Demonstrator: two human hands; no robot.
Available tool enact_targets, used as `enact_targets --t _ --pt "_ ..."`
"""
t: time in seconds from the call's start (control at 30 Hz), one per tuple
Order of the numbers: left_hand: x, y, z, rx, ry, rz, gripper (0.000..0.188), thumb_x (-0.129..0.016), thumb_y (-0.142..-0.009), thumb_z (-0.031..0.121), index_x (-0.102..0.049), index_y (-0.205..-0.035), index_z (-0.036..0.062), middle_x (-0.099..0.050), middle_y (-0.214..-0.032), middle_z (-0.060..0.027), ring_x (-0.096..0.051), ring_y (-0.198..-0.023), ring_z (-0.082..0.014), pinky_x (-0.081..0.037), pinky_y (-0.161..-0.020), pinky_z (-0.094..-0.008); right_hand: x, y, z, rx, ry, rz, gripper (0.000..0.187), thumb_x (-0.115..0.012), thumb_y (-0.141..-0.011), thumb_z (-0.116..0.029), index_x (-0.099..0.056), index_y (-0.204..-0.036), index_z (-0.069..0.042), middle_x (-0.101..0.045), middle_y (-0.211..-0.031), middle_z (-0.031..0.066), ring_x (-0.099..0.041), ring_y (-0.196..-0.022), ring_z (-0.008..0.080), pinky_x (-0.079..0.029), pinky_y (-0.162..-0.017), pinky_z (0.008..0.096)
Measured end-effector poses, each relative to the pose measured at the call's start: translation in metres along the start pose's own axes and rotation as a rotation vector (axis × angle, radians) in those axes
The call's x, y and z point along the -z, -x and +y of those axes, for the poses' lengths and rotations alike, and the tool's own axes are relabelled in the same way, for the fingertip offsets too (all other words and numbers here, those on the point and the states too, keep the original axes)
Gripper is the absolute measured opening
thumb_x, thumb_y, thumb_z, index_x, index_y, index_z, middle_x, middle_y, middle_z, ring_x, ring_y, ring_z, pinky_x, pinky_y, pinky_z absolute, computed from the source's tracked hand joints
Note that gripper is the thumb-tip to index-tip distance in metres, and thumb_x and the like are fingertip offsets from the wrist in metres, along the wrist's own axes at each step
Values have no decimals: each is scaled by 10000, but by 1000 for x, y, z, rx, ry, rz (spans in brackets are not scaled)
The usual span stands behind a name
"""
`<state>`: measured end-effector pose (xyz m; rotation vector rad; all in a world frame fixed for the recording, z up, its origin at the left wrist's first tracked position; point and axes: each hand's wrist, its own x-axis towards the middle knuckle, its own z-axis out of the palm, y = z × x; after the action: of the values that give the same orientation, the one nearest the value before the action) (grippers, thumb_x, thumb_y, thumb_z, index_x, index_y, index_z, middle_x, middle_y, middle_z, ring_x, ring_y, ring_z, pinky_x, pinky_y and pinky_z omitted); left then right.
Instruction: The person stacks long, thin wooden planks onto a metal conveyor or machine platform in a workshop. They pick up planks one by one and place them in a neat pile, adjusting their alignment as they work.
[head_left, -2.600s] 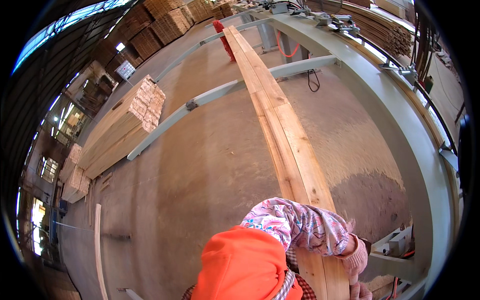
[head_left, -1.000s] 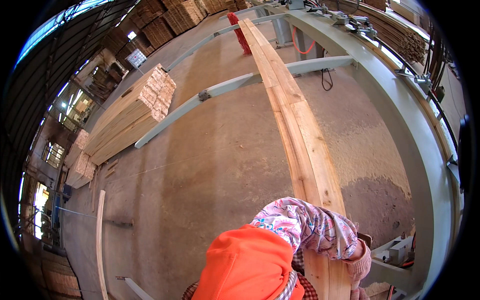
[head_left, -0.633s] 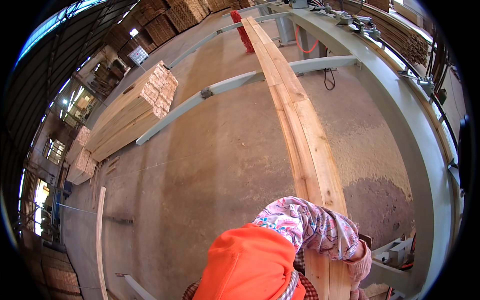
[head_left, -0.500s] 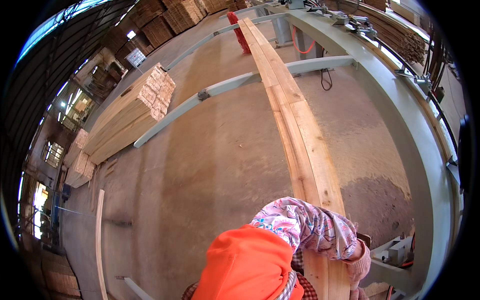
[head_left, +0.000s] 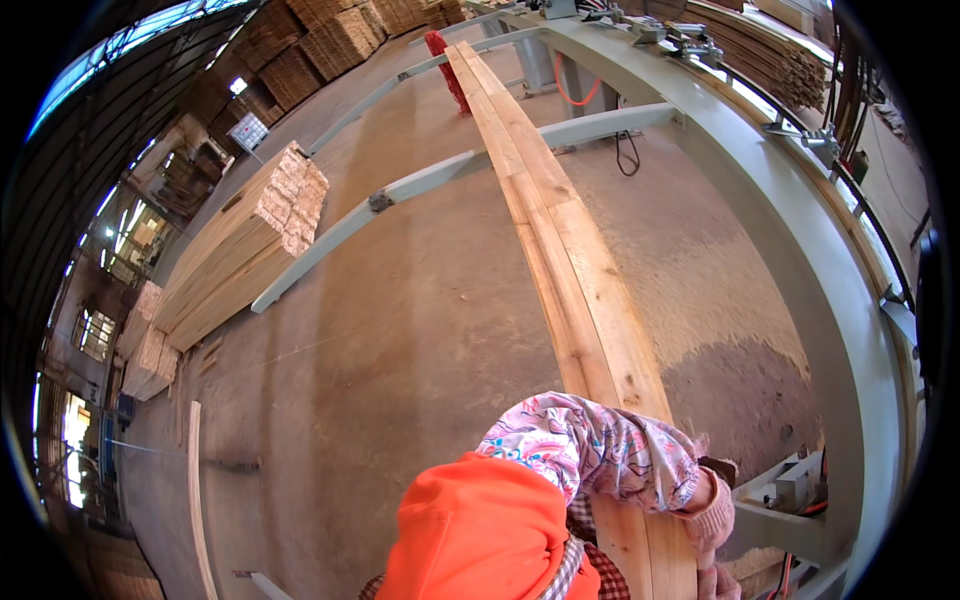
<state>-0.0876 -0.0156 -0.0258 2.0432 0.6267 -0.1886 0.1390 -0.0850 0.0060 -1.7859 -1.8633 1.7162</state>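
Observation:
Two long, pale wooden boards (head_left: pixel 580 290), lying side by side, stretch from the lower right up to the top middle. Grey metal crossbars (head_left: pixel 430 180) hold them above the floor. My left arm, in an orange sleeve (head_left: pixel 480 530) and a floral oversleeve (head_left: pixel 600 450), bends across their near end. At the boards' right edge is my left hand (head_left: pixel 710 520), in a pinkish knitted glove with the wrist partly bare. Its fingers are turned down and mostly hidden, so their grip does not show. My right hand is not seen.
A grey machine frame (head_left: pixel 790 230) with metal fittings runs down the right side. Stacked timber (head_left: pixel 245 230) stands at the left, near a loose narrow board (head_left: pixel 197 500). A red hanging bundle (head_left: pixel 446 72) is beside the boards' far end; an orange hose (head_left: pixel 578 98) loops nearby.
The whole scene has shifted slightly left in the picture, as the view turned. My left arm keeps nearly the same pose over the boards.

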Motion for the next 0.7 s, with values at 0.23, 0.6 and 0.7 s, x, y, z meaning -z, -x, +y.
enact_targets --t 0.23,0.6,0.7 --pt "12 19 17 47 -52 4 521 -534 -918 478 -779 -1119 65 -745 -1136 -168 -677 -1122 -341 -489 -987 -491 2 5 20 11 -31 12 374 -595 -1023 -364 -694 -1247 -80 -735 -1079 170 -709 -953 276 -535 -833 413" --pt "15 26 24 105 -89 14 477 -542 -894 448 -790 -1089 91 -751 -1102 -160 -686 -1104 -329 -486 -981 -489 2 6 37 379 384 22 270 -510 -1033 -134 -655 -1253 -71 -707 -1059 162 -685 -894 355 -544 -799 424" --pt "24 36 32 81 -103 15 472 -543 -889 442 -791 -1057 76 -751 -1051 -178 -701 -1048 -343 -512 -930 -486 2 5 50 386 467 64 278 -532 -1029 -159 -643 -1276 -91 -703 -1108 175 -692 -924 342 -559 -822 421"
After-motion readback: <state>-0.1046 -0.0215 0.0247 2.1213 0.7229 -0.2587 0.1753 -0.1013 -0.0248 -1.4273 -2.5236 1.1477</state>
